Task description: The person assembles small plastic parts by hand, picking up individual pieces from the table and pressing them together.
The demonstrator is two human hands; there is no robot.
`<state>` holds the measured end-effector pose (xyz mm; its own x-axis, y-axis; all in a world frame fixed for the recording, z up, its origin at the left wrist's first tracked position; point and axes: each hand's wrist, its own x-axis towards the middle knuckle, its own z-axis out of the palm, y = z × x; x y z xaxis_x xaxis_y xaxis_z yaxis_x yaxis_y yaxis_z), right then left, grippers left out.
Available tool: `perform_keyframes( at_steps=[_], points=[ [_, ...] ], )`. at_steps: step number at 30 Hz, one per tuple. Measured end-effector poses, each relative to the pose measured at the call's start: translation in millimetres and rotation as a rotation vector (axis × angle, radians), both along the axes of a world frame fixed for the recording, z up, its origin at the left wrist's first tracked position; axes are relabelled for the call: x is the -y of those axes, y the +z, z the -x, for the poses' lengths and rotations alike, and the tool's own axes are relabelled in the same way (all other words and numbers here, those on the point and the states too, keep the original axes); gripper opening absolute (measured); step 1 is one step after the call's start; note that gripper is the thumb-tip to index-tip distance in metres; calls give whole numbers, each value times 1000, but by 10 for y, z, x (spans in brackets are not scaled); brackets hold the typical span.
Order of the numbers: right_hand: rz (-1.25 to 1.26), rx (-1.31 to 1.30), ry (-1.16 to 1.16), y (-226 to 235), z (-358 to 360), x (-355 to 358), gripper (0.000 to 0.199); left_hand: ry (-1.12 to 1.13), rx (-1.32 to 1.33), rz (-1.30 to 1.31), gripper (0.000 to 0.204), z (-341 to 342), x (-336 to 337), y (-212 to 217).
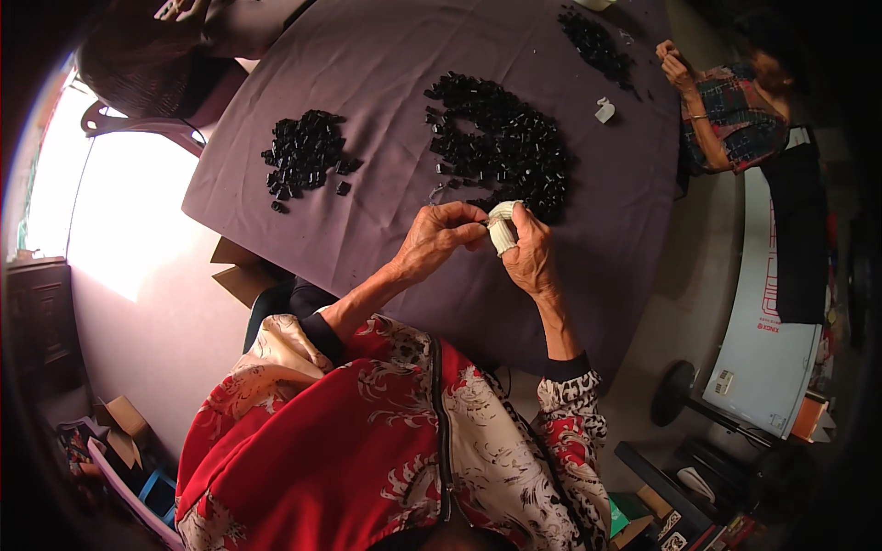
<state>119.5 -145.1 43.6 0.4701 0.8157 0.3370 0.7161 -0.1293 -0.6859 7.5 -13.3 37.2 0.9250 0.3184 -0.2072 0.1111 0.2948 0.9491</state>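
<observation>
My left hand (432,241) is closed in a pinch, thumb and index finger together, just in front of the large heap of small glossy black pieces (501,138). Its fingertips meet those of my right hand (530,260), whose thumb presses inward. White ribbed cloth (503,236) lies around the fingers of my right hand; it looks like finger covers, though I cannot tell whether it is worn or held. Something tiny and dark sits between the fingertips, too small to name. A thin clear strand (435,194) rests on the cloth close to my left hand.
A purplish cloth (386,55) covers the table. Another black heap (305,154) lies at the left, a further one (597,44) at the far right, near a white scrap (604,110). A person (735,110) sits at the right edge; another's hand (182,9) shows far left.
</observation>
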Motion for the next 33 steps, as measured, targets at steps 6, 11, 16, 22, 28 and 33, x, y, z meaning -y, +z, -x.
perform_keyframes(
  at_steps=[6, 11, 16, 22, 28, 33],
  points=[
    [-3, -81, -2, -24, -27, -13, 27, 6, 7, 59, 17, 3, -29, -43],
    [8, -121, 6, 20, -22, -10, 24, 10, 6, 75, 17, -4, -20, -47],
    [1, -12, -37, -2, -47, 5, 17, 15, -10, 63, 17, -18, -3, 4],
    [-6, 2, -25, 72, -9, -11, 18, 19, -34, -8, 16, -21, 4, 41],
    [11, -20, 10, 16, 4, -22, 18, 12, -54, -49, 15, -12, 21, 60],
    [11, -62, -9, -66, 16, 5, 20, -17, -62, -6, 15, 17, -23, -60]
  ],
)
